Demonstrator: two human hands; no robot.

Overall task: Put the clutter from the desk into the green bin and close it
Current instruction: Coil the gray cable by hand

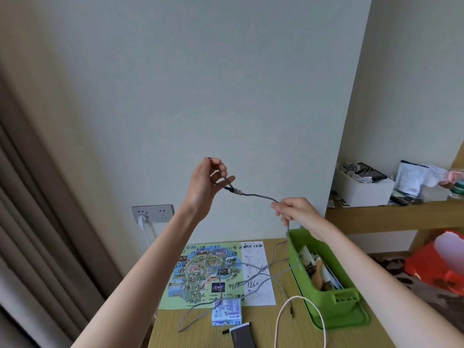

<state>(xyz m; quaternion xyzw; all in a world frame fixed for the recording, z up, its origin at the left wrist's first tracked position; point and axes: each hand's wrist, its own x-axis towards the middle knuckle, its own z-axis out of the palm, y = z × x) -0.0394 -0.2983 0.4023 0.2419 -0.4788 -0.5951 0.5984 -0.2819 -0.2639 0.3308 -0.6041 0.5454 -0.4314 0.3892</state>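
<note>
**A:** Holding anything up there?

**B:** Yes. My left grip (pixel 203 184) is raised in front of the wall, fingers curled round one end of the grey cable (pixel 258 196). The plug sits just past my fingertips. My right grip (pixel 293 209), lower and to the right, pinches the same cable further along.

**A:** And between the two?

**B:** A short stretch runs from one to the other, sagging a little. From my right grip the cable drops past the far left corner of the green bin (pixel 292 249). The rest lies in loose strands across the map (pixel 200 275) on the desk (pixel 173 330).

**A:** Where is the bin?

**B:** On the right side of the desk, open, with papers and other bits inside. My right forearm passes above it.

**A:** What else is on the desk?

**B:** A small blue box (pixel 226 312) sits at the map's near edge, with cable strands touching it. A white cable (pixel 282 315) curves just beside the bin. A dark flat device (pixel 242 335) lies nearest me.
</note>
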